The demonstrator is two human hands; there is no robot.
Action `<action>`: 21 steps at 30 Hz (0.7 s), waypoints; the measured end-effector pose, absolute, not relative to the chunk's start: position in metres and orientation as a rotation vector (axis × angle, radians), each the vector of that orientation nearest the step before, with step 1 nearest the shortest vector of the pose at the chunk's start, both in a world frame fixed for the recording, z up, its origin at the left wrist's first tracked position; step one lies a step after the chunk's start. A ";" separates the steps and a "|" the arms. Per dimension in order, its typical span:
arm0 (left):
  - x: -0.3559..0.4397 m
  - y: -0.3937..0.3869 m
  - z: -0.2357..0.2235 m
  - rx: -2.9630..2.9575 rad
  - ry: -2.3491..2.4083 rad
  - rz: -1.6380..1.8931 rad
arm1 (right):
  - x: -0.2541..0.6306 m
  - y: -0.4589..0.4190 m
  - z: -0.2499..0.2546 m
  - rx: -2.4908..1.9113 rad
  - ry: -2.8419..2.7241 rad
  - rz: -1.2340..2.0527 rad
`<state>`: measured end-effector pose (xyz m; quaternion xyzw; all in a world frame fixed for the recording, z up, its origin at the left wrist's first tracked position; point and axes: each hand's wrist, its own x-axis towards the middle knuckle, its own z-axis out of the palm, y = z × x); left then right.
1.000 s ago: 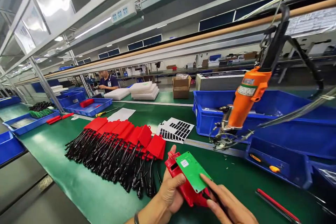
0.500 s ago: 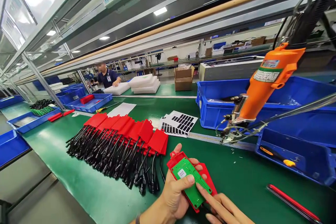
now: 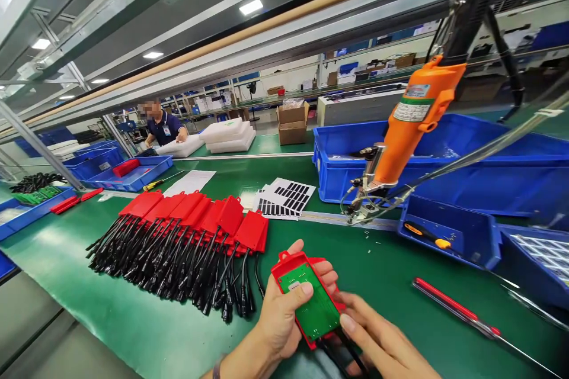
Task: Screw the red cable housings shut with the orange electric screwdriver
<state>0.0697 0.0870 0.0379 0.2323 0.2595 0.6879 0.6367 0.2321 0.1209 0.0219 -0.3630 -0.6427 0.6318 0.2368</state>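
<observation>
My left hand is closed around a red plastic case, its thumb lying across the green circuit board that sits in it. A white label on the board is partly under that thumb. My right hand grips the lower right edge of the case, thumb on the near side and fingers partly hidden. Black cables come out of the case's lower end. Behind the case, a further strip of red shows, partly covered by my left fingers. To the left lies a row of red cases with black cables.
An orange electric screwdriver hangs at the right before a large blue bin. A small blue bin holds a yellow-and-black screwdriver. A red-handled tool lies nearby. Behind are label sheets and a co-worker.
My right index finger has left the board's face, and the hand now grips the case edge. The board sits more squarely in the case. The view has turned right.
</observation>
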 end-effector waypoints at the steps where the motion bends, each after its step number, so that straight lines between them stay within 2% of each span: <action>1: 0.071 0.085 0.038 0.541 0.586 1.540 | 0.229 0.120 0.023 -0.976 -1.734 1.835; 5: 0.075 0.080 0.038 0.578 0.620 1.485 | 0.218 0.113 0.023 -0.950 -1.647 2.016; 11: 0.079 0.082 0.042 0.434 0.507 1.450 | 0.211 0.110 0.021 -1.002 -1.696 2.057; 13: 0.079 0.085 0.045 0.409 0.513 1.554 | 0.216 0.113 0.022 -1.040 -1.962 1.763; 15: 0.076 0.087 0.048 0.409 0.534 1.686 | 0.221 0.115 0.024 -1.008 -2.195 1.189; 18: 0.070 0.089 0.050 0.394 0.531 1.820 | 0.223 0.112 0.026 -0.710 -2.322 0.395; 21: 0.067 0.090 0.049 0.343 0.525 1.866 | 0.216 0.104 0.024 -0.497 -2.323 0.025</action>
